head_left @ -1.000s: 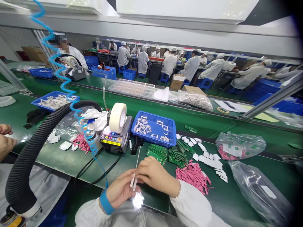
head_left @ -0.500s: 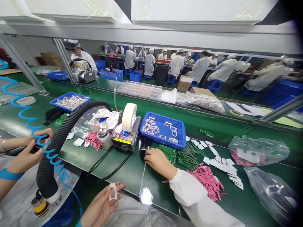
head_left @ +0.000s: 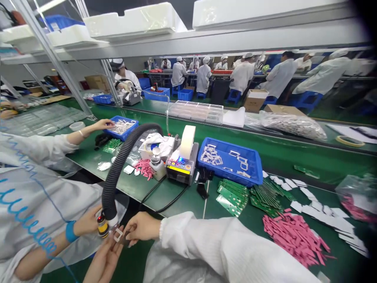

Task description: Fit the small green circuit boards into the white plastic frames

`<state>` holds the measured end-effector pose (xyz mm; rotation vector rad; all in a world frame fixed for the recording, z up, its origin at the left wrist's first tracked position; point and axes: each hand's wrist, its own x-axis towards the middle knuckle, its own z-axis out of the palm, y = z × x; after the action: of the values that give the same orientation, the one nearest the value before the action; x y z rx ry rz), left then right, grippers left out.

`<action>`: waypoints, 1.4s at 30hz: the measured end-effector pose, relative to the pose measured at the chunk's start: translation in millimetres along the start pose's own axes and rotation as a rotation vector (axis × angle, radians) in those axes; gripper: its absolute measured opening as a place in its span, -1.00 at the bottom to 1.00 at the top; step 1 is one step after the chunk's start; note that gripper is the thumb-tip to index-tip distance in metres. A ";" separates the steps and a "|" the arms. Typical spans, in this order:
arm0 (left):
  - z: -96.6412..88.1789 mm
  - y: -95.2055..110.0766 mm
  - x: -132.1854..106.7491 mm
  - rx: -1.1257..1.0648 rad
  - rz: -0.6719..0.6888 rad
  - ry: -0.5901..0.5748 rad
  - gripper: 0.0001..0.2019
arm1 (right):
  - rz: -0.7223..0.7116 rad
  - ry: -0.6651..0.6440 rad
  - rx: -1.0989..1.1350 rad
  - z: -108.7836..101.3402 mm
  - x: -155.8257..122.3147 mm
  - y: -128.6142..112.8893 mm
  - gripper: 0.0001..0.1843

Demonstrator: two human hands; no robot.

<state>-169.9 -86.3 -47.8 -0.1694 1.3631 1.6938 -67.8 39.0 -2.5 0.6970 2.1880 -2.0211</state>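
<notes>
**While the left hand (head_left: pixel 104 257) holds a white frame (head_left: pixel 119 232), the right hand (head_left: pixel 143 227) closes in beside it**

Although small in view, the frame reads clearly: white, four-sided, thin-walled, with an open middle. Sits tilted at the left fingertips, just below the nozzle (head_left: pixel 113 222) of the black hose (head_left: pixel 115 173), off the near edge of the bench (head_left: pixel 190 200). Whether nozzle and frame touch, cannot tell. Surface looks plain; fine detail too small to make out.

Left hand palm up, fingers together under the frame, clamped on it. Right hand curled, thumb and fingers pinched on a dark piece (head_left: pixel 127 237), just beside the frame; contact between the two uncertain. Kind of piece unclear.

Yellow-black device (head_left: pixel 102 228) near the nozzle, small red light on top. Co-worker's hand (head_left: pixel 88 221), blue band at the wrist, just beside it.

On the bench: blue tray (head_left: pixel 223 164) with similar white frames, scattered, some overlapping. Green boards (head_left: pixel 234 195) stacked in front. Pink strips (head_left: pixel 293 237) heaped to their right.
</notes>
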 end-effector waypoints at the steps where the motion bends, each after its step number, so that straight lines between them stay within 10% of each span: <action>1: -4.2 2.9 -1.7 -0.001 -0.015 -0.013 -0.53 | 0.025 -0.007 0.055 11.8 12.5 0.4 -0.91; 7: -8.3 18.0 -5.7 -0.044 0.039 -0.046 -0.54 | 0.121 0.067 0.236 31.7 30.7 -5.6 -0.95; 13: 37.3 -12.8 -16.7 -0.077 -0.075 -0.181 -0.83 | 0.036 0.171 0.195 -21.7 -54.7 -36.1 -0.84; 22: 150.7 -25.9 -101.0 -0.091 -0.500 -1.038 -0.65 | -0.411 0.739 -0.282 -72.0 -213.5 -29.6 -0.79; 32: 191.2 -30.3 -118.4 0.149 -0.398 -1.062 -0.62 | -0.520 1.234 -0.633 -76.6 -241.8 -14.5 -0.92; 42: 192.3 -27.9 -122.2 0.289 -0.257 -1.103 -0.67 | -0.417 1.220 -0.617 -76.3 -239.2 -5.7 -0.88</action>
<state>-0.9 3.2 79.2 0.6448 0.6674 1.0393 162.1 47.5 98.3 1.7551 3.5423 -0.7904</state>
